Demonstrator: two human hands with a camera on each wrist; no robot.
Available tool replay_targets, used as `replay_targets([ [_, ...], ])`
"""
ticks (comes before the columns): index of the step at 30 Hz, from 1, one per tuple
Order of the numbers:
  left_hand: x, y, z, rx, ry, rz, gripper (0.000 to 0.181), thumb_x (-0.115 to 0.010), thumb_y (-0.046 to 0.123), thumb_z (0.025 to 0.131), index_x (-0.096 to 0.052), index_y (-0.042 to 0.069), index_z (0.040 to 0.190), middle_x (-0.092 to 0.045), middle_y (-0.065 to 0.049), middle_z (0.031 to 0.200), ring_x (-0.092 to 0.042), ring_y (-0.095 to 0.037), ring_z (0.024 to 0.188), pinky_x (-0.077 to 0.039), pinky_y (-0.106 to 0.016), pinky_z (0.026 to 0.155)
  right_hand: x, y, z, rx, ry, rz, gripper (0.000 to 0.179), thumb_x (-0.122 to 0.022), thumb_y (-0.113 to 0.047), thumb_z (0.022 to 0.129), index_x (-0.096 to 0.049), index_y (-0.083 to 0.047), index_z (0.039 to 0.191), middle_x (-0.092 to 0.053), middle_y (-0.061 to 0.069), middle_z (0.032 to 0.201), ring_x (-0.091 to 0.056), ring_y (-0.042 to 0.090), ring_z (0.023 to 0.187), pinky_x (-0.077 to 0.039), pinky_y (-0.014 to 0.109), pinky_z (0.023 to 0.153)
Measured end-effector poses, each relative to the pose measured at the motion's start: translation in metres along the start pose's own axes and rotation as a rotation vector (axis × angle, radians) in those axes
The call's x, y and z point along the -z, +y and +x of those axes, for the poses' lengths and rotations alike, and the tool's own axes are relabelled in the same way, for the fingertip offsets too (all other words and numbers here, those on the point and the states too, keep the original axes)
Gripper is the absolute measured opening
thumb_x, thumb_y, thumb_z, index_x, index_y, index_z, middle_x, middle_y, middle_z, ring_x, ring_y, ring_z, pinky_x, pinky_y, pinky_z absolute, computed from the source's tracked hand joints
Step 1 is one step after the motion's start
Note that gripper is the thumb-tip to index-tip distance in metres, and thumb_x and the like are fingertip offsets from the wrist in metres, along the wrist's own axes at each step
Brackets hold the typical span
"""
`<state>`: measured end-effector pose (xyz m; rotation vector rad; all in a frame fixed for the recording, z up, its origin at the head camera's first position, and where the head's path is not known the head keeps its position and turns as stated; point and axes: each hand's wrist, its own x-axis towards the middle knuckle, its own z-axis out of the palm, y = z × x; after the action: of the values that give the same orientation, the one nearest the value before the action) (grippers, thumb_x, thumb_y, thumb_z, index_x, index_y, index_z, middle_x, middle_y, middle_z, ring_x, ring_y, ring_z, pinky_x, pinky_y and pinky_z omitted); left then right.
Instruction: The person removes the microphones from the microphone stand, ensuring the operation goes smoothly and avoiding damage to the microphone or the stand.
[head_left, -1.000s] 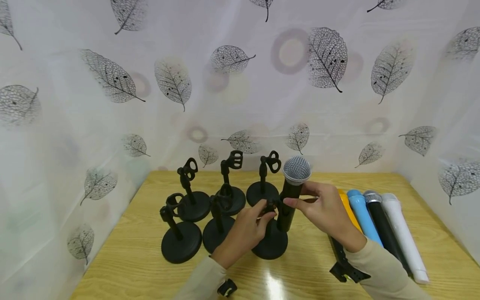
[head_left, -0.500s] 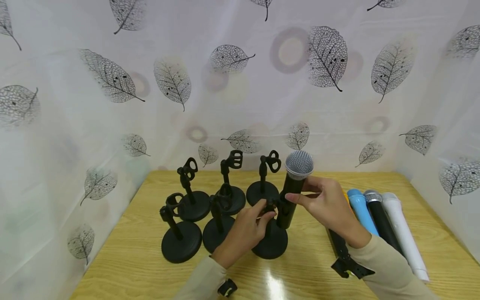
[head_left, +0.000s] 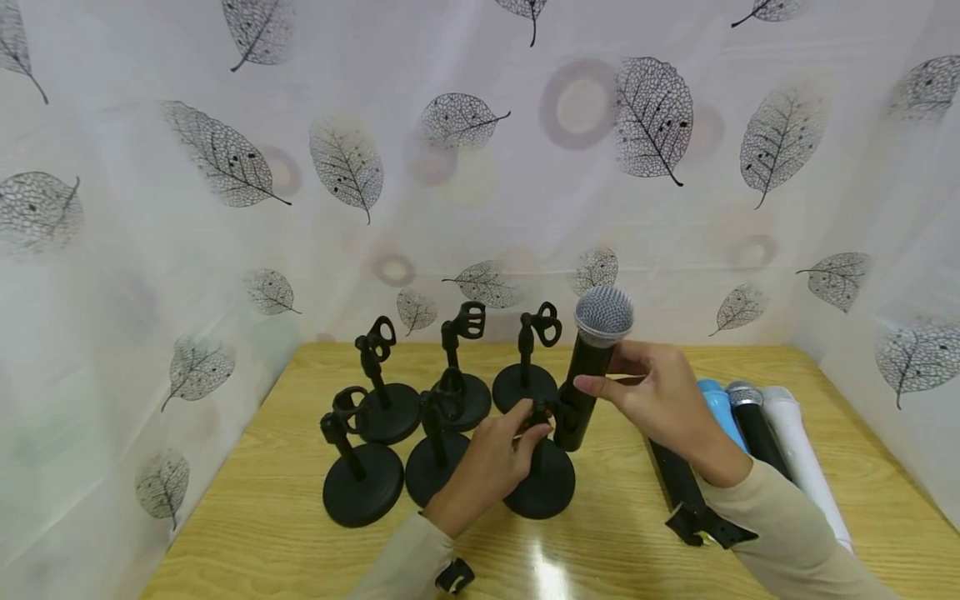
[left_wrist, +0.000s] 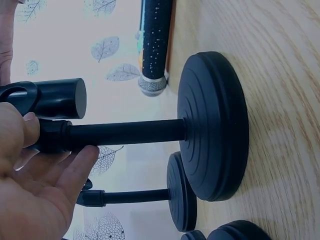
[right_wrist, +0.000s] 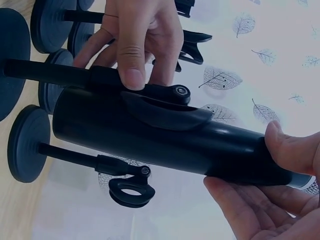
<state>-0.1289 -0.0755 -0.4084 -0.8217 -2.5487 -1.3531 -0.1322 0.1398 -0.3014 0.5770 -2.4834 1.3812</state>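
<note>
A black microphone (head_left: 591, 360) with a silver mesh head leans slightly right, head up, in the clip (right_wrist: 165, 114) of the front-right desk stand (head_left: 542, 492). My right hand (head_left: 667, 408) holds its upper body between thumb and fingers, just under the mesh. With thumb and fingers, my left hand (head_left: 487, 462) grips the top of that stand's post (left_wrist: 125, 131), beside the clip joint. The stand's round base rests on the table. In the right wrist view the clip wraps the microphone's lower half, and its bottom end sticks out past the clip.
Several black stands with vacant clips (head_left: 363, 483) are grouped left of and behind the held one. At right lie a blue microphone (head_left: 723, 412), a black one (head_left: 757, 425) and a white one (head_left: 806, 467). A dark microphone (head_left: 670, 471) lies partly under my right wrist.
My right hand and the microphone have moved up and slightly right, so less of it extends below the clip. The left hand stays put. My right arm now covers the yellow microphone.
</note>
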Motion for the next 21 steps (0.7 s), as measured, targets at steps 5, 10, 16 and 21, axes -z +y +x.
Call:
replay_targets([
  [5,0.000,0.000,0.000,0.006,-0.008,-0.013,0.011,-0.054,0.024,0.106,-0.057,0.013,0.105,-0.072,0.000,0.100,-0.071,-0.012,0.092,-0.055,-0.018,0.078,0.004,-0.004,0.002,-0.012,-0.010,-0.001,0.020,-0.083,-0.013,0.086,-0.075,-0.002,0.100,-0.076,0.007,0.090,-0.074,0.023,0.086,-0.062,0.033,0.076],
  [10,0.000,0.000,0.000,0.003,-0.008,-0.017,0.012,-0.054,0.025,0.106,-0.058,0.013,0.106,-0.072,0.000,0.100,-0.071,-0.012,0.092,-0.056,-0.018,0.078,0.008,-0.008,0.005,0.002,-0.014,-0.012,0.018,-0.082,-0.012,0.087,-0.075,-0.002,0.100,-0.075,0.006,0.088,-0.074,0.020,0.083,-0.059,0.025,0.074],
  [16,0.000,0.001,0.001,0.000,-0.009,-0.018,0.012,-0.054,0.025,0.106,-0.058,0.013,0.105,-0.072,0.000,0.099,-0.072,-0.015,0.087,-0.054,-0.017,0.073,0.013,-0.012,0.007,0.016,-0.013,-0.024,0.017,-0.082,-0.012,0.086,-0.076,-0.002,0.099,-0.075,0.006,0.088,-0.074,0.018,0.080,-0.059,0.025,0.072],
  [21,0.000,0.002,0.000,-0.001,-0.005,-0.016,0.011,-0.055,0.023,0.106,-0.058,0.013,0.106,-0.072,-0.001,0.099,-0.072,-0.015,0.088,-0.054,-0.017,0.073,0.016,-0.015,0.008,0.021,-0.014,-0.025,0.017,-0.082,-0.012,0.086,-0.076,-0.002,0.099,-0.076,0.008,0.089,-0.075,0.021,0.081,-0.059,0.025,0.070],
])
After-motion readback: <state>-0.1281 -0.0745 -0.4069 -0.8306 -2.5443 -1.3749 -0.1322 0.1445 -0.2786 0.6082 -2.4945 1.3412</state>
